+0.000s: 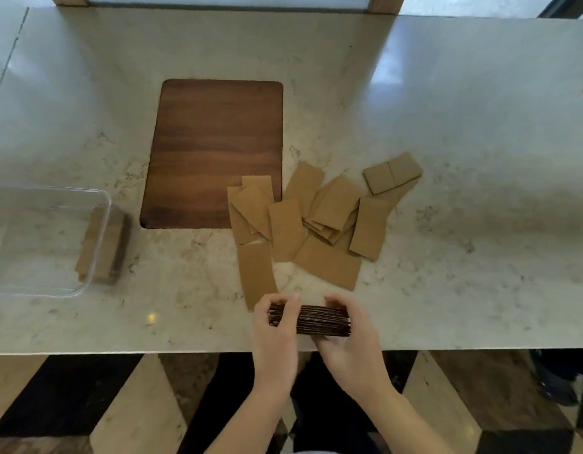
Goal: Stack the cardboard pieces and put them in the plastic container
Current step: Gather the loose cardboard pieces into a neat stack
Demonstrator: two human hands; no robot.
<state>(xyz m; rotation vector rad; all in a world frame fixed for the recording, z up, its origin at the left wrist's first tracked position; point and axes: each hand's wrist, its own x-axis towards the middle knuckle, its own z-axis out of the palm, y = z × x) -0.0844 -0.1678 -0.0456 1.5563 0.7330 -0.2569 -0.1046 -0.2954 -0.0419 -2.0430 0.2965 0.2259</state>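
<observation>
Because it is only a bundle of loose flat cards pressed face to face, the stack of cardboard pieces should be light and stiff across its faces but ready to fan out or shed a card if the squeeze eases; the safest hold is on its two ends, pressing inward. It lies near the front edge of the desk, its dark corrugated edges turned upward. The left hand wraps one end, the right hand the other, fingers curled closed over the top so the stack sits clamped between the palms. Just beyond it, loose cardboard pieces lie scattered mid-desk, some overlapping a wooden board. The plastic container stands at the left edge, with what looks like another stack against its wall.
</observation>
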